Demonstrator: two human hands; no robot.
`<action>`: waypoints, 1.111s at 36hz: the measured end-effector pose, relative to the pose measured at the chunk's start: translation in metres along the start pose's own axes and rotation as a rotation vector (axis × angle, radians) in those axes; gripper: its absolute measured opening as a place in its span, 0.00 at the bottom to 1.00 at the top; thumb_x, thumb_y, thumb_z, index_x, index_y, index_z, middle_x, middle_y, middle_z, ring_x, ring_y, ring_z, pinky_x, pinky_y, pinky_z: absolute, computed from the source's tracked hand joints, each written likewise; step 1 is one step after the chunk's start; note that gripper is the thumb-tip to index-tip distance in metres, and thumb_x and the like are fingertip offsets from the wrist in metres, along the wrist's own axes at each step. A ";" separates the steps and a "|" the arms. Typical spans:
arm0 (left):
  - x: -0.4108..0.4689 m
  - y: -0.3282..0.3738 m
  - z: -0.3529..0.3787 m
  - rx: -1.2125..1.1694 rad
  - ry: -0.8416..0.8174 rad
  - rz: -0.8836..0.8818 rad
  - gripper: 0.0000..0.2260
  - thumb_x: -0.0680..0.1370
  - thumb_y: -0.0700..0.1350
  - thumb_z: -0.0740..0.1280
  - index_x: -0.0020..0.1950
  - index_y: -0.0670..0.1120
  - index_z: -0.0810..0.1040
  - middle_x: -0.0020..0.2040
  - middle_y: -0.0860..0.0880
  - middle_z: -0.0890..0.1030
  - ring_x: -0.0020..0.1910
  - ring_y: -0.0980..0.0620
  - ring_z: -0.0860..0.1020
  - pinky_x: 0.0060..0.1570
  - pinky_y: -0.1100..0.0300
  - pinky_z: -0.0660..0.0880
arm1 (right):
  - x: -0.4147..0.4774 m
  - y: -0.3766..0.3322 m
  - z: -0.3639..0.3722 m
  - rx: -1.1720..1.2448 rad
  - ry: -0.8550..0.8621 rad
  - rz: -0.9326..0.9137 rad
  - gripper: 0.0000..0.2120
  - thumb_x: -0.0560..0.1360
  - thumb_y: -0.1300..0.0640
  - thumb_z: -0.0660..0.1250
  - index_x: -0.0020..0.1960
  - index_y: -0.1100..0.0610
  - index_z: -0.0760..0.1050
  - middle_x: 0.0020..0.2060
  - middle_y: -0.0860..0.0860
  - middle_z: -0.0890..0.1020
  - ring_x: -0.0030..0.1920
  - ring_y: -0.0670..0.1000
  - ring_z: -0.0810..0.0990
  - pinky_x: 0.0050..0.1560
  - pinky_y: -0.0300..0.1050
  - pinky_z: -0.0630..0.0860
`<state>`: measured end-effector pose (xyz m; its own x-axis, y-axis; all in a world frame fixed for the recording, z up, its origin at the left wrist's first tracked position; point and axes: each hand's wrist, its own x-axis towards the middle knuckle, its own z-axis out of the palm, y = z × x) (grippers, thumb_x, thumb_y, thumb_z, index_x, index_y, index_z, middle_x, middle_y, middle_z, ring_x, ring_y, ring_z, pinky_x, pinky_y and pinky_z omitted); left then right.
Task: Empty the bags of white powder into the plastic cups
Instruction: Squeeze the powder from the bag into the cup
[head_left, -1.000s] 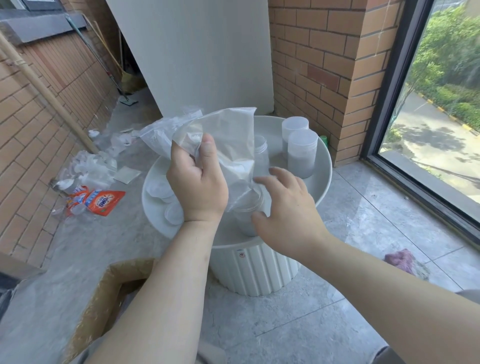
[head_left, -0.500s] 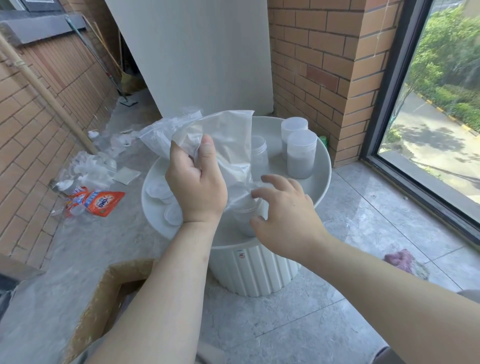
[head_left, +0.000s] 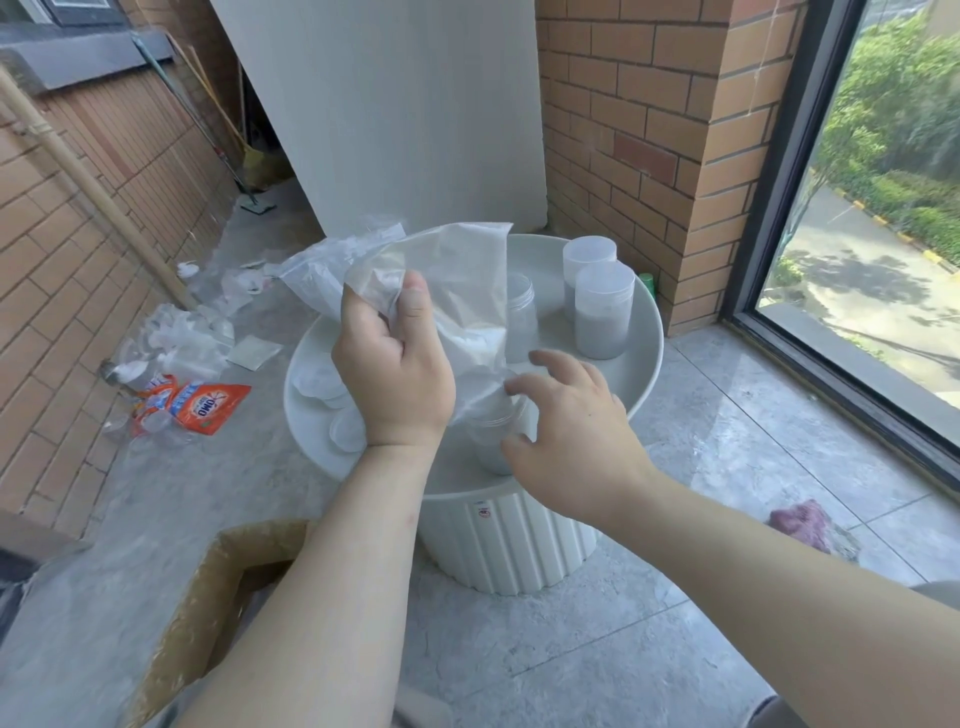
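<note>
Clear bag of white powder (head_left: 457, 312) hangs tilted, its low corner over the open plastic cup (head_left: 491, 441) at the bench's near edge. Powder sits low in the bag, so I judge the pour approx. mid-way. Left grip (head_left: 395, 379) bunches the bag's top, thumb & fingers pinched round the film, held high prob. so powder slides down. Right grip (head_left: 571, 431) is loose, fingers spread beside cup & bag mouth, likely to steady; I can't tell if it touches. Behind: an open jar (head_left: 522, 317), two lidded cups (head_left: 604, 317) w/ greyish fill; loose lids (head_left: 317, 379) on the left. Round white bench (head_left: 639, 374) stands on a grey tile floor (head_left: 701, 649). Brick walls, window (head_left: 883, 260) to the right, OMO packet (head_left: 200, 405) on the floor, cardboard box (head_left: 223, 587) near me.
</note>
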<state>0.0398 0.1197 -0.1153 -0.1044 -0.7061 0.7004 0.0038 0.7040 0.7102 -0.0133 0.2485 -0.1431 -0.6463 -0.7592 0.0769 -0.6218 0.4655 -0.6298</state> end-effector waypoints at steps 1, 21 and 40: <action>0.000 0.000 0.000 -0.001 0.000 -0.002 0.05 0.81 0.43 0.65 0.47 0.46 0.71 0.37 0.61 0.75 0.39 0.71 0.76 0.41 0.77 0.67 | 0.000 0.000 0.000 0.018 0.013 0.002 0.27 0.75 0.55 0.65 0.73 0.46 0.69 0.78 0.48 0.61 0.77 0.54 0.56 0.74 0.56 0.60; 0.008 0.003 -0.008 -0.061 -0.180 -0.001 0.02 0.80 0.47 0.65 0.50 0.51 0.74 0.41 0.71 0.79 0.45 0.68 0.78 0.46 0.71 0.73 | 0.049 -0.003 -0.035 0.553 0.320 -0.148 0.11 0.83 0.51 0.63 0.63 0.50 0.79 0.55 0.41 0.83 0.55 0.39 0.79 0.57 0.36 0.74; 0.030 -0.033 -0.050 0.236 -0.852 -0.375 0.25 0.64 0.48 0.82 0.57 0.57 0.77 0.51 0.59 0.85 0.48 0.58 0.84 0.56 0.54 0.78 | 0.076 0.008 -0.031 0.852 0.421 0.161 0.07 0.81 0.49 0.65 0.50 0.49 0.80 0.40 0.43 0.82 0.39 0.41 0.78 0.29 0.25 0.66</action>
<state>0.0867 0.0714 -0.1140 -0.7466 -0.6608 0.0776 -0.3672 0.5065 0.7801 -0.0816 0.2087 -0.1183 -0.9047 -0.4124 0.1068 -0.0889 -0.0624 -0.9941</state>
